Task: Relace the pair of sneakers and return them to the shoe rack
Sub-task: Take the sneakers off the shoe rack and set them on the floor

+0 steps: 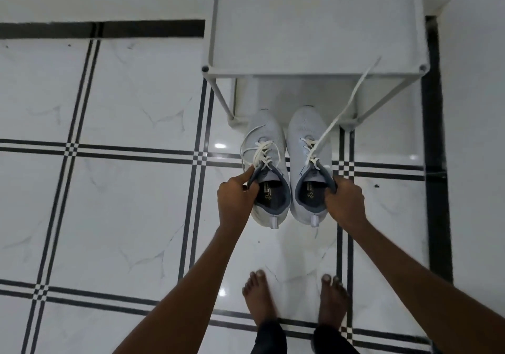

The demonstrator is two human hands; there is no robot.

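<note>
Left hand closed on the collar of the left sneaker, fingers curled over the outer rim, index finger stretched forward along the edge. Right hand closed on the collar of the right sneaker, fingers hooked inside the opening on its outer side. Both sneakers are pale grey knit with darker blue-grey collars and heel pull tabs, side by side, just right of frame centre, close together (can't tell if touching). Long axes run roughly up-down in frame, toes toward the top, heels toward the person; toes reach under the front edge of the white metal shoe rack at upper centre-right. Whether soles rest on the floor can't be told. Left sneaker's lace is crossed and loosely bunched; a loose white lace from the right sneaker stretches diagonally up-right across the rack's front rail. Floor is glossy white marble-look tile with black double-line borders; white wall at top. Bare feet at bottom centre.
</note>
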